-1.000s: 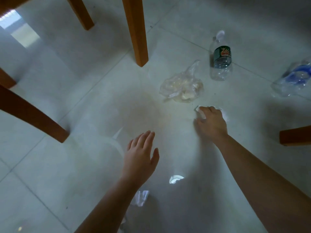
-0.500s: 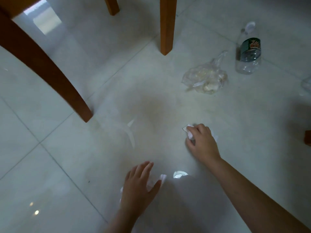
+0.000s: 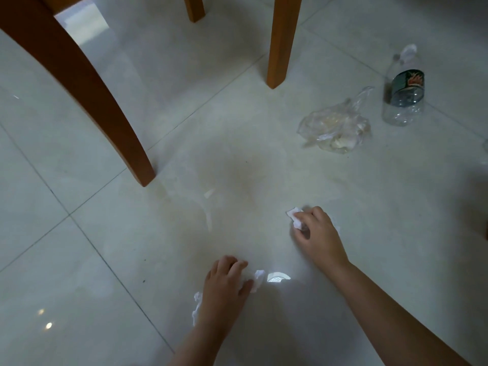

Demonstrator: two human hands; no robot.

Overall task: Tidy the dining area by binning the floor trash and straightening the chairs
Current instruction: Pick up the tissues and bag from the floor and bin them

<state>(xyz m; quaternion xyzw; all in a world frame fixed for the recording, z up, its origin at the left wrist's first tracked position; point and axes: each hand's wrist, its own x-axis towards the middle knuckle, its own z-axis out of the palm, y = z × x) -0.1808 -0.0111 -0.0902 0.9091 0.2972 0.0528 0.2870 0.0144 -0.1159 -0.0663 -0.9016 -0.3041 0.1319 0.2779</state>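
My right hand (image 3: 315, 232) is curled around a crumpled white tissue (image 3: 295, 217) just above the pale tiled floor, right of centre. Lower down, my left hand (image 3: 224, 289) closes over a second crumpled white tissue (image 3: 257, 280) that lies on the floor; bits of it stick out on both sides of the hand. Farther away to the right lie a clear plastic bag (image 3: 335, 126) with pale scraps inside and an empty clear bottle (image 3: 404, 93) with a dark green label. Wooden chair legs (image 3: 87, 85) (image 3: 280, 40) stand at the left and top.
A third wooden leg (image 3: 194, 7) shows at the top edge. A sliver of another clear bottle (image 3: 485, 145) is cut off at the right edge. Glossy tiles with grout lines and bright reflections fill the lower left.
My left hand dropped to the floor and closed over the near tissue. My right hand drew its tissue back from beside the bag. The view shifted left, so the trash sits farther right.
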